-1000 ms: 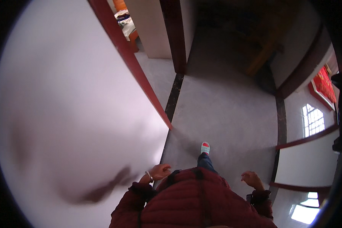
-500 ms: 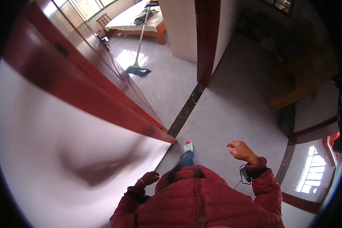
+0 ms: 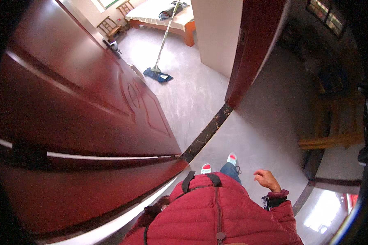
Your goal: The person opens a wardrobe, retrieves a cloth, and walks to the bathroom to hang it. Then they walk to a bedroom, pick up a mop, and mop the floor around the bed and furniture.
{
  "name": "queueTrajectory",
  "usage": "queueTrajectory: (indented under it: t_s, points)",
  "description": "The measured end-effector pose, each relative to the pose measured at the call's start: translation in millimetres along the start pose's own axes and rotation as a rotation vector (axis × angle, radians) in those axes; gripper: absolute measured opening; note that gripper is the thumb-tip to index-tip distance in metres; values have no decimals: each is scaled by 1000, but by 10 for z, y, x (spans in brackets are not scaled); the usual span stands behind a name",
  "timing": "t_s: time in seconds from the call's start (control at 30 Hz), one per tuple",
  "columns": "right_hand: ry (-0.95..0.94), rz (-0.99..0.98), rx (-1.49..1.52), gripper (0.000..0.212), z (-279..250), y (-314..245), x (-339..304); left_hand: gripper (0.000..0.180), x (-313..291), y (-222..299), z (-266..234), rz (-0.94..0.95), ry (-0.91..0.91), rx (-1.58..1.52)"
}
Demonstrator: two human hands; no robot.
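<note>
My right hand [image 3: 268, 180] hangs over the floor at the right of my red padded jacket [image 3: 196, 204]. Its fingers are loosely bent, and nothing shows in them. A black strap with a small device [image 3: 266, 202] sits at that wrist. My left hand [image 3: 163, 202] is low beside the jacket, dark and mostly covered, so its fingers cannot be made out. Both of my shoes [image 3: 232, 158] show just short of the dark door sill [image 3: 206, 134]. Past the sill, a mop [image 3: 158, 76] with a blue cloth head rests on the floor, its long handle leaning against the bed.
A dark red door [image 3: 81, 102] stands along the left, and the red frame [image 3: 249, 53] rises at the right of the doorway. Inside are a bed [image 3: 157, 19] with clothes on it and wooden chairs [image 3: 109, 27]. Yellowish wooden furniture [image 3: 331, 140] stands in shadow at the right.
My view has swung left and closer to the doorway, so the door's panel now shows broadly. A second shoe has come into view. My left hand has drawn back beside the jacket.
</note>
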State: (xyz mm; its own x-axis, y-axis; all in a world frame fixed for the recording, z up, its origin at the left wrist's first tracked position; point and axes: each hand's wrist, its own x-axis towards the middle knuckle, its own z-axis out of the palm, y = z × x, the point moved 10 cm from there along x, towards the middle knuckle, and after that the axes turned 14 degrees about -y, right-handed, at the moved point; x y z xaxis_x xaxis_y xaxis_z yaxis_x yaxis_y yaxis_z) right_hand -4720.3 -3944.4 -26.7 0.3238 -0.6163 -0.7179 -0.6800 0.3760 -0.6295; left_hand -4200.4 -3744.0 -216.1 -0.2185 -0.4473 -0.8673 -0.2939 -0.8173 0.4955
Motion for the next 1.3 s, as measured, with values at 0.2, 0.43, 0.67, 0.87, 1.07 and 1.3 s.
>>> queueTrajectory:
  t_s: [0.2, 0.43, 0.67, 0.87, 1.07, 1.3]
  points:
    - [-31, -213, -213, 23, -1509, -547, 916, 30, 506, 648, 336, -3, 81, -65]
    - [21, -298, -262, 23, -2733, -1332, 1456, 35, 990, 1526, 518, 33, 206, -93]
    - [-174, -486, -401, 19, -2693, -2032, 2190, 40, 1177, 1798, 478, -51, 295, -86]
    - [-293, -475, -468, 21, -2596, -2553, 2747, 35, 1631, 2143, -43, -2, 238, -161]
    - [-134, -447, -426, 19, -3153, -3420, 3547, 31, 2348, 2988, -1253, 106, 220, -191]
    - [-117, -476, -430, 19, -3326, -4569, 4365, 21, 2108, 4218, -2725, -3, 141, -464]
